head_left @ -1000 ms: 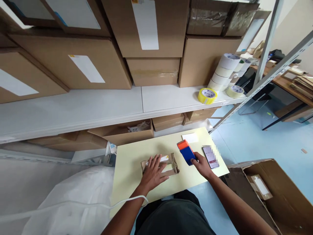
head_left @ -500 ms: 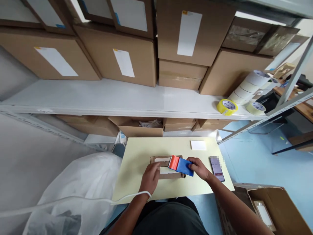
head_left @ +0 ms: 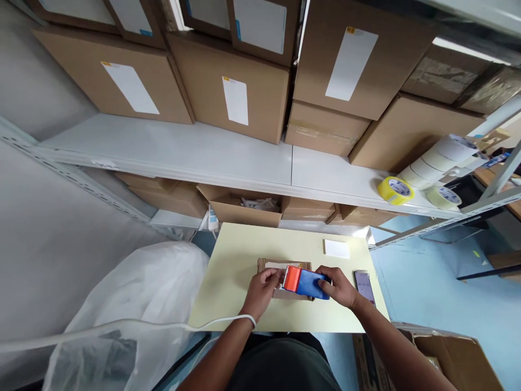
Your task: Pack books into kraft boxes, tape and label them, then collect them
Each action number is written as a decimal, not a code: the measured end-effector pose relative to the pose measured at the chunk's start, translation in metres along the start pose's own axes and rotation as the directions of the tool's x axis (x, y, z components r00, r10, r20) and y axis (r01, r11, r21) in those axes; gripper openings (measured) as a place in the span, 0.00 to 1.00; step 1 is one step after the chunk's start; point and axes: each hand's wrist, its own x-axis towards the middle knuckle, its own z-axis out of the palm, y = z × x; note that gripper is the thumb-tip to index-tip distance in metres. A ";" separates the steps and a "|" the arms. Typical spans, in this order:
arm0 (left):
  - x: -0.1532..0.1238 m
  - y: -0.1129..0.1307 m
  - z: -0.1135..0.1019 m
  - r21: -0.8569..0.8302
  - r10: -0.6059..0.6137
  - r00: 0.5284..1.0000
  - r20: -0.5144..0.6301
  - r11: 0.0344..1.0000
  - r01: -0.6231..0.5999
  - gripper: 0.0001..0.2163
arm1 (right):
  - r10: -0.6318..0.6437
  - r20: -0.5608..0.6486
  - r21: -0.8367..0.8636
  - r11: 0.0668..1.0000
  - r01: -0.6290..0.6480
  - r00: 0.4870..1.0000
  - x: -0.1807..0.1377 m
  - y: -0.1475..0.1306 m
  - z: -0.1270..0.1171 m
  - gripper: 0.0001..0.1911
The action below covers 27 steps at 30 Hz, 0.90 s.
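My right hand (head_left: 338, 288) is wrapped around the blue end of a tape dispenser (head_left: 310, 283), which has a red front and a toothed cutting edge pointing left. At that edge, my left hand (head_left: 260, 293) has its thumb and fingers pinched together; what lies between them is too small to make out. Below both hands a small cardboard box (head_left: 262, 265) with a white label rests on the pale yellow table (head_left: 228, 271). The dispenser and hands cover part of the box.
A white pad (head_left: 336, 248) and a phone (head_left: 363, 287) lie on the table's right side. Behind stands a shelf (head_left: 244, 168) with cartons and tape rolls (head_left: 395, 190). A white plastic bag (head_left: 154, 288) is at left, an open carton (head_left: 451, 358) at lower right. A white cord (head_left: 163, 326) crosses my left wrist.
My left hand has moved from the box up to the dispenser's toothed edge, and its fingers have closed. The dispenser stays in my right hand. The view has shifted and tilted slightly.
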 end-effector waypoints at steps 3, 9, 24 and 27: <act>-0.006 -0.011 -0.011 0.017 0.006 0.998 -0.066 1.000 -0.004 0.25 | -0.048 0.012 -0.094 0.994 0.049 0.999 0.003 -0.009 0.000 0.12; -0.011 -0.030 -0.055 -0.058 -0.098 0.931 -0.351 0.995 0.083 0.28 | -0.031 0.019 -0.291 0.956 0.036 0.999 0.006 -0.014 0.000 0.11; 0.021 -0.054 -0.103 -0.067 -0.306 0.937 -0.166 0.952 0.299 0.25 | 0.155 -0.033 -0.553 0.820 -0.147 0.987 0.033 -0.027 0.035 0.13; 0.026 -0.061 -0.102 0.013 -0.288 0.944 -0.163 0.956 0.294 0.24 | 0.169 -0.024 -0.584 0.797 -0.151 0.985 0.036 -0.031 0.038 0.13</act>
